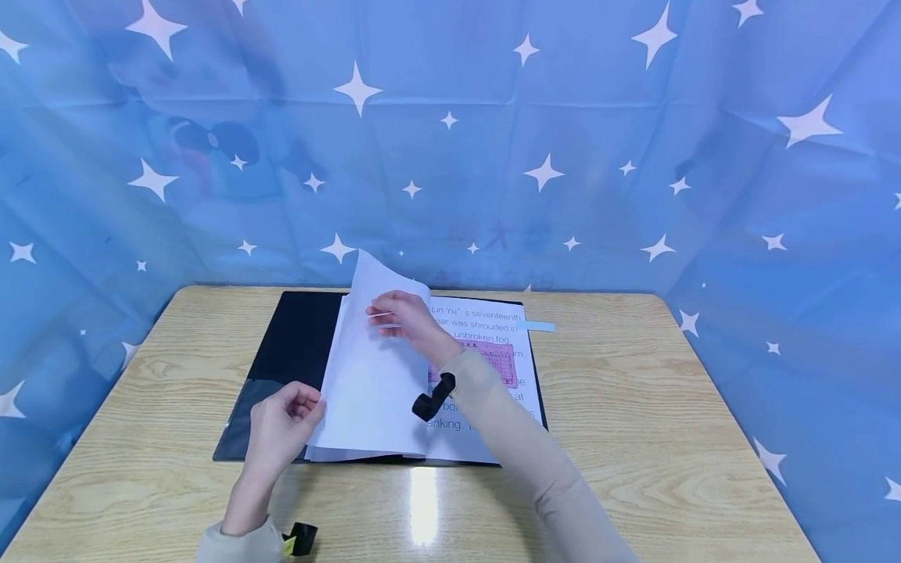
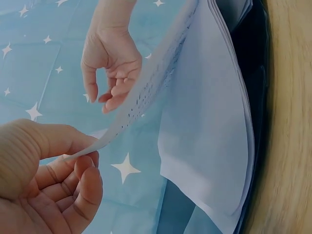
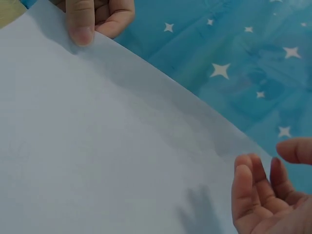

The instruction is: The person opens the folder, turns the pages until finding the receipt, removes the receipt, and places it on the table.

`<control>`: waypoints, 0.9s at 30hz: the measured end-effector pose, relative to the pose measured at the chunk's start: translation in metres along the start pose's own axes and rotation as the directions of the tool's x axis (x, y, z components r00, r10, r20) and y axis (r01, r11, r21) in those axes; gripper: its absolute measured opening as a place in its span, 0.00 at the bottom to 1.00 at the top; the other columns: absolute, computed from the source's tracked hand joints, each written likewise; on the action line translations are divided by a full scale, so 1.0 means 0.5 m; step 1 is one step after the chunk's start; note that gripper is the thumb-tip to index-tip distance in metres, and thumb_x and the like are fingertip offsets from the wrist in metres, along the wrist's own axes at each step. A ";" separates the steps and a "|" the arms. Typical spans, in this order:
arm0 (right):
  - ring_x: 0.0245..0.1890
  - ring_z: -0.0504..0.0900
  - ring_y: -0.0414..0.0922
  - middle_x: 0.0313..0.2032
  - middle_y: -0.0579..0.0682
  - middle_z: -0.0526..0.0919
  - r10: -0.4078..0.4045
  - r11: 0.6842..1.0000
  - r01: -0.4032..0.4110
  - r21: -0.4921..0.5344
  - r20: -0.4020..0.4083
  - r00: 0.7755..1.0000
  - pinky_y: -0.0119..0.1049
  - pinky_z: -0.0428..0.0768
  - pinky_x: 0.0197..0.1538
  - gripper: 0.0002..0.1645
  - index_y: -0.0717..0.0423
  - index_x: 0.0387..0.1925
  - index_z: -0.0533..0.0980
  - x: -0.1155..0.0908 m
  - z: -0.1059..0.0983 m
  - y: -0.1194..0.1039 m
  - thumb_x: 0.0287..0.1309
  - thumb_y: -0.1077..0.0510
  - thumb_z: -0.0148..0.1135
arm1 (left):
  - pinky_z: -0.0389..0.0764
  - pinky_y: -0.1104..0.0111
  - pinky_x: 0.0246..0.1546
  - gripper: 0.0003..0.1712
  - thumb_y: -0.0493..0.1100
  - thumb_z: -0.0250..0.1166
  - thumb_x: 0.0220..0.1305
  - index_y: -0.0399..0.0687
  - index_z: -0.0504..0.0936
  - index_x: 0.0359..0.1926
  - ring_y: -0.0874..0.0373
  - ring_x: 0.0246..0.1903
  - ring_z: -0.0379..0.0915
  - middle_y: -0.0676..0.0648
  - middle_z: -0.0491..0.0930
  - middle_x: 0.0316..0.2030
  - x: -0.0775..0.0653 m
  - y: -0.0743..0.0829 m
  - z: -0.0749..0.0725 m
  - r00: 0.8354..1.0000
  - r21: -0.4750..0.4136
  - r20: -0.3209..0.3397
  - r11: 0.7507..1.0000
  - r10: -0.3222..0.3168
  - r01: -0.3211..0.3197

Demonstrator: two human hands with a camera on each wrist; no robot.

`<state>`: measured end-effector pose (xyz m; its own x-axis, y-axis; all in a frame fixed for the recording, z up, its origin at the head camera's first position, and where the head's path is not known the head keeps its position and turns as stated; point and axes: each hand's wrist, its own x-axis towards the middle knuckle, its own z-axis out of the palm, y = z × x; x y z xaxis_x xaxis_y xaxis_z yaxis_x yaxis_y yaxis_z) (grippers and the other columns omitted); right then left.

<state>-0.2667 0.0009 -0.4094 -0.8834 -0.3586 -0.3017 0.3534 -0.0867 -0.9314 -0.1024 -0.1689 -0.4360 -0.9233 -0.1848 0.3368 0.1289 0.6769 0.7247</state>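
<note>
An open black folder (image 1: 292, 344) lies on the table with large-print white pages in it. My left hand (image 1: 281, 426) pinches the edge of a white page (image 1: 366, 391) between thumb and fingers. In the left wrist view, this page (image 2: 141, 97) rises in a curve, with print on its other side. My right hand (image 1: 408, 320) hovers over the page's upper part, its fingers loosely bent. The right wrist view shows the thumb of my right hand (image 3: 270, 195) apart from the fingers, holding nothing. My right forearm partly hides the right-hand printed page (image 1: 468, 447).
A pink card with a grid (image 1: 496, 363) lies on the right-hand page, partly covered by my arm. A light blue strip (image 1: 538, 326) juts past that page's right edge. The wooden table (image 1: 633, 407) extends on both sides, and a blue star-patterned curtain (image 1: 450, 195) hangs behind.
</note>
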 end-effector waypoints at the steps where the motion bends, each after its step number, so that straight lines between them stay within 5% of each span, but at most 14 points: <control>1: 0.33 0.81 0.42 0.34 0.49 0.81 0.001 1.000 -0.001 -0.003 -0.003 1.000 0.35 0.79 0.40 0.02 0.55 0.34 0.73 -0.001 -0.002 0.000 0.62 0.60 0.56 | 0.69 0.76 0.19 0.07 0.26 0.68 0.46 0.39 0.79 0.23 0.65 0.18 0.66 0.50 0.76 0.17 0.000 -0.001 0.000 1.000 0.003 0.000 1.000 0.000 0.000; 18: 0.31 0.81 0.41 0.33 0.49 0.81 -0.024 1.000 0.024 0.008 -0.021 0.999 0.39 0.78 0.44 0.02 0.57 0.34 0.73 -0.006 -0.040 0.004 0.62 0.61 0.54 | 0.68 0.74 0.20 0.05 0.27 0.66 0.46 0.38 0.78 0.22 0.60 0.19 0.67 0.49 0.75 0.17 0.003 -0.034 0.012 0.998 0.078 0.020 0.995 -0.066 0.065; 27: 0.33 0.81 0.42 0.34 0.50 0.80 -0.033 0.999 0.032 -0.021 -0.031 0.999 0.36 0.78 0.41 0.02 0.57 0.36 0.72 -0.016 -0.070 0.010 0.62 0.62 0.54 | 0.69 0.74 0.22 0.02 0.29 0.65 0.49 0.35 0.79 0.24 0.57 0.21 0.68 0.46 0.76 0.19 0.005 -0.061 0.024 0.989 0.100 0.091 0.989 -0.119 0.110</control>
<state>-0.2685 0.0359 -0.4189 -0.9035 -0.3268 -0.2771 0.3183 -0.0788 -0.9447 -0.1131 -0.1814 -0.4647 -0.9611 -0.1983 0.1923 -0.0099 0.7204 0.6935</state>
